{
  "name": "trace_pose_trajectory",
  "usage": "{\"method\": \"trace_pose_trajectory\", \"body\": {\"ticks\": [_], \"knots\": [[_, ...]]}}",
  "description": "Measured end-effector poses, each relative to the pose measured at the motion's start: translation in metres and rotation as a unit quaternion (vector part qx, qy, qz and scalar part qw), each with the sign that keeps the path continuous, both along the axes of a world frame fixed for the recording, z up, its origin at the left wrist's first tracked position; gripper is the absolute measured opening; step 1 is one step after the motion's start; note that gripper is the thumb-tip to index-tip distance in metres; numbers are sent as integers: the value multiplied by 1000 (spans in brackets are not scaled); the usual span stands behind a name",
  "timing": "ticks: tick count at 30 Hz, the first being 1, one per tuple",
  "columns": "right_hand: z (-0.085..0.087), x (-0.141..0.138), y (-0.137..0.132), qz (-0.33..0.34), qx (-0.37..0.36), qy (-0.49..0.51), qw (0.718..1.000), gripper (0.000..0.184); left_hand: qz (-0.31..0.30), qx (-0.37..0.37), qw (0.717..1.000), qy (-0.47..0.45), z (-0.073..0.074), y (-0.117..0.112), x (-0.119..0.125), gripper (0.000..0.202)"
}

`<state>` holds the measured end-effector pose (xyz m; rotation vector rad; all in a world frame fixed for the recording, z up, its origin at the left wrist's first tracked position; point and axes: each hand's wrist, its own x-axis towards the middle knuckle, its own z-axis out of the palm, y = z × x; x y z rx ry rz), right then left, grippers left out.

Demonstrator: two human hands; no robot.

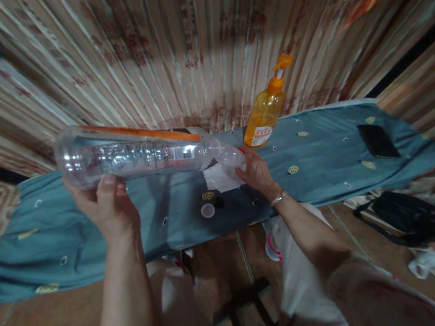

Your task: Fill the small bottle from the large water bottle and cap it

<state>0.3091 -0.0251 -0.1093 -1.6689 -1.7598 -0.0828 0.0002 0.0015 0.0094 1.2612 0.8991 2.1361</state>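
Note:
My left hand (108,204) grips the lower part of a large clear plastic bottle (132,155), which lies sideways in the air above the table with its neck to the right. An orange and grey label with a barcode wraps it. My right hand (256,171) is closed around a small clear bottle (229,154), held mouth to mouth against the large one. Whether liquid passes between them I cannot make out. Below them on the cloth lie a white paper (223,178), a clear round cap (208,211) and a small dark cap (218,202).
An orange pump bottle (263,117) stands behind my right hand. A black phone (378,141) lies at the right end of the teal-covered table (308,183). Patterned curtains (186,44) hang behind. A black bag (408,212) is at the lower right.

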Motion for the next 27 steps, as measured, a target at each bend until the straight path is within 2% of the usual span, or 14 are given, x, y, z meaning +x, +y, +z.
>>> {"method": "trace_pose_trajectory", "body": {"ticks": [13,18,27], "knots": [[0,1,1,9,-13,-11,1000,54,15,7,1000,12,7,-2,3,67],[1,0,2,0,-21,-6,1000,53,21,5,999,44,5,0,1,64],[2,-2,3,-3,-14,-11,1000,54,23,16,999,26,-1,4,-2,51]]}}
